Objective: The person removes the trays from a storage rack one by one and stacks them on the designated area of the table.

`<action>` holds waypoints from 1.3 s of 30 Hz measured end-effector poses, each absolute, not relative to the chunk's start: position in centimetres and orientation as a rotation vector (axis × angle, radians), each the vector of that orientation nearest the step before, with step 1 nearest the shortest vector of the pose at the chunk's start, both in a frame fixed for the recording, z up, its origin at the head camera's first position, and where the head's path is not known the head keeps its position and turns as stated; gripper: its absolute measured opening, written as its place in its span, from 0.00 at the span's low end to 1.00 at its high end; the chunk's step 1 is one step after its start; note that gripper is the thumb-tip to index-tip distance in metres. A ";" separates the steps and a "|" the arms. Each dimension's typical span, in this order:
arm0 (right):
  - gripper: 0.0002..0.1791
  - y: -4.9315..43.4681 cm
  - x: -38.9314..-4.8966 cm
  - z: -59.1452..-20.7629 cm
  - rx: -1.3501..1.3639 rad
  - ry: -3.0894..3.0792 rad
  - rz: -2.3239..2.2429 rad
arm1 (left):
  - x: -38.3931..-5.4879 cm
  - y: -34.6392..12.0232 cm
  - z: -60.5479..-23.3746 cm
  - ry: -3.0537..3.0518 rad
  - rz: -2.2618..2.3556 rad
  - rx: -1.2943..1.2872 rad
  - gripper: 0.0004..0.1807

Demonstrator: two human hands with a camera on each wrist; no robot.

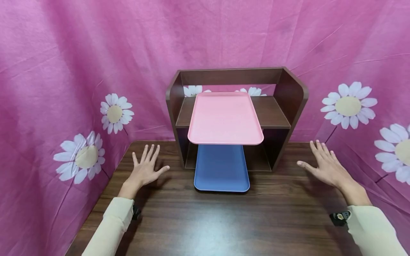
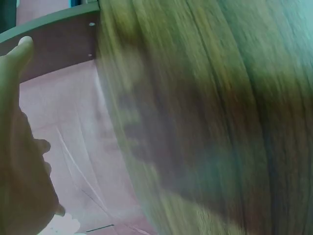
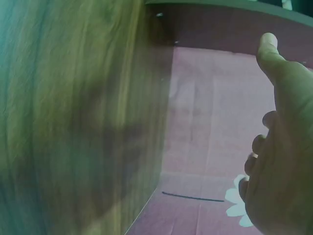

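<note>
My left hand [image 1: 145,171] hovers over the table to the left of a brown shelf unit, fingers spread and holding nothing; its shadow falls on the wood. Out to the right of the unit, my right hand [image 1: 328,170] is spread in the same way, also holding nothing. A pink tray [image 1: 225,119] lies on the unit's upper shelf with its near end jutting out past the front. Below it, a blue tray [image 1: 221,170] sticks out of the lower compartment over the tabletop, its rear part hidden under the pink one.
The brown shelf unit [image 1: 288,96] has two levels and stands at the back of the dark wooden table [image 1: 211,224]. Behind and along both sides hangs a pink curtain [image 1: 224,35] printed with white daisies.
</note>
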State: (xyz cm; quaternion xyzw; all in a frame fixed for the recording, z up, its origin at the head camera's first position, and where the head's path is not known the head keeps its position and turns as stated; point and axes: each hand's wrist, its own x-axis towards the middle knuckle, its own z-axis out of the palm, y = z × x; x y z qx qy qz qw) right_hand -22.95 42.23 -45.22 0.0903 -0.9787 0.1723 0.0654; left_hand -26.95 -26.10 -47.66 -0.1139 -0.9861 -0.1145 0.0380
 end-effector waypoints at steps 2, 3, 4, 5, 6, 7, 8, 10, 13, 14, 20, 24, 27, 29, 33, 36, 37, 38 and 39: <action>0.57 41.9 -22.9 -44.6 0.277 -2.936 0.602 | -26.9 -26.0 -47.5 -3.003 -0.389 -0.361 0.55; 0.56 41.7 -22.8 -44.2 0.271 -2.926 0.643 | -26.9 -25.9 -47.4 -2.987 -0.418 -0.370 0.54; 0.56 41.4 -22.8 -43.8 0.259 -2.916 0.676 | -26.8 -25.8 -47.3 -2.969 -0.436 -0.380 0.52; 0.55 41.2 -22.7 -43.3 0.241 -2.910 0.697 | -26.8 -25.6 -47.2 -2.950 -0.447 -0.391 0.49; 0.54 40.9 -22.7 -42.8 0.222 -2.902 0.712 | -26.7 -25.5 -47.0 -2.930 -0.453 -0.401 0.47; 0.53 40.5 -22.6 -42.3 0.203 -2.894 0.721 | -26.6 -25.3 -46.9 -2.911 -0.456 -0.404 0.44; 0.52 40.2 -22.5 -41.7 0.188 -2.883 0.725 | -26.5 -25.2 -46.8 -2.892 -0.461 -0.411 0.40; 0.49 39.4 -22.4 -40.7 0.173 -2.844 0.731 | -26.3 -24.7 -46.5 -2.855 -0.461 -0.425 0.35; 0.43 38.3 -22.1 -39.4 0.172 -2.756 0.761 | -25.9 -24.0 -46.1 -2.809 -0.474 -0.433 0.28; 0.41 38.1 -22.0 -39.0 0.169 -2.726 0.774 | -25.8 -23.7 -46.0 -2.790 -0.481 -0.441 0.26; 0.35 36.8 -22.1 -36.9 0.158 -2.621 0.833 | -24.9 -22.4 -45.2 -2.714 -0.553 -0.422 0.18; 0.34 36.0 -22.5 -35.8 0.190 -2.580 0.893 | -24.4 -21.6 -45.0 -2.685 -0.659 -0.378 0.15; 0.35 35.5 -23.0 -35.1 0.207 -2.576 0.935 | -24.0 -20.7 -44.9 -2.671 -0.761 -0.339 0.12; 0.37 35.3 -23.3 -34.8 0.205 -2.589 0.950 | -23.7 -20.0 -44.8 -2.678 -0.842 -0.315 0.11; 0.41 34.8 -24.0 -34.3 0.198 -2.615 0.982 | -23.0 -18.5 -45.0 -2.698 -1.033 -0.283 0.09; 0.41 34.4 -24.4 -34.2 0.200 -2.627 0.988 | -22.6 -17.5 -45.2 -2.697 -1.177 -0.255 0.08; 0.41 34.3 -24.5 -34.1 0.200 -2.631 0.985 | -22.5 -17.2 -45.3 -2.697 -1.223 -0.239 0.08; 0.40 34.3 -24.6 -34.1 0.200 -2.633 0.984 | -22.3 -16.9 -45.4 -2.694 -1.270 -0.224 0.07; 0.40 34.2 -24.7 -34.0 0.198 -2.637 0.982 | -22.2 -16.6 -45.6 -2.688 -1.321 -0.209 0.07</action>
